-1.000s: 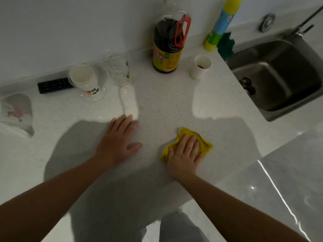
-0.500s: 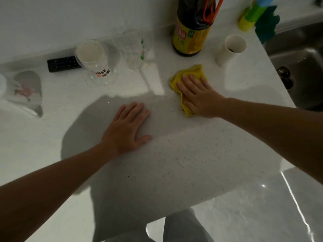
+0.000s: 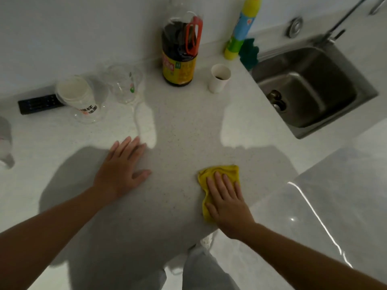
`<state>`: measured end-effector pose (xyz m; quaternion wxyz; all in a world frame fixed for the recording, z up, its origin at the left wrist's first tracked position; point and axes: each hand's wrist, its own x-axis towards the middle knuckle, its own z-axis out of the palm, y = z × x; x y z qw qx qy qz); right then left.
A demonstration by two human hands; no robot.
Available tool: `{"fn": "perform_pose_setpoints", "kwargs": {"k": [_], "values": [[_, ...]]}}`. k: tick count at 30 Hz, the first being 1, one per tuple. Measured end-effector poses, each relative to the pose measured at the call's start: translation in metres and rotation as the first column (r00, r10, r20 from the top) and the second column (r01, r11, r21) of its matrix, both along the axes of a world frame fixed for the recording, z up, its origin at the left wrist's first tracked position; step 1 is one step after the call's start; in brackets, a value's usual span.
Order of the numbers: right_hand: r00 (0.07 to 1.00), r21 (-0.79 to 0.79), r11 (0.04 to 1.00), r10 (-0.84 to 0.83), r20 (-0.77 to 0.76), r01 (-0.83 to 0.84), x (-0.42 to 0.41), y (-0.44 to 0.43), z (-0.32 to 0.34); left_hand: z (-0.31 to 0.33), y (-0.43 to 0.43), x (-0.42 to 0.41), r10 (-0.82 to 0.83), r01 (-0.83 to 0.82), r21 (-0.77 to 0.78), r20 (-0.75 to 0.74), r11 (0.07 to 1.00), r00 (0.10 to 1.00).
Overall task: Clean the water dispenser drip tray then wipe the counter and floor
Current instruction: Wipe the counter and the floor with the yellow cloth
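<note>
A pale speckled counter fills most of the frame, backed by a white wall. A steel sink is set at the upper right, and glossy floor is seen at the lower right. A yellow cloth is pressed flat at lower centre under the open right hand, nothing gripped. The left hand is laid open and empty at centre left.
</note>
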<state>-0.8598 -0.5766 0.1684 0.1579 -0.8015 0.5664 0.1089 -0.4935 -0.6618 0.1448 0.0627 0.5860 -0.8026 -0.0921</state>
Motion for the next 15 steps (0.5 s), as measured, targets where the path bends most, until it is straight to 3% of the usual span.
{"fn": "perform_pose_setpoints", "kwargs": {"k": [3,6,11,15], "values": [[0.944,0.004,0.945,-0.326,-0.048,0.327,0.021,0.008,-0.007,-0.001,0.001,0.001,-0.001,0.001,0.0,0.018,1.0,1.0],[0.876,-0.013,0.878,-0.479,-0.06,0.479,0.034,-0.018,-0.012,-0.002,0.001,0.001,0.005,-0.004,-0.008,0.021,1.0,1.0],[0.895,-0.082,0.893,-0.445,-0.026,0.442,0.021,-0.087,-0.013,-0.004,-0.001,0.001,0.014,-0.014,-0.012,0.007,1.0,1.0],[0.983,-0.105,0.978,-0.185,-0.022,0.182,0.002,-0.143,-0.014,-0.01,-0.001,0.002,0.017,-0.016,-0.022,0.01,1.0,1.0]]}}
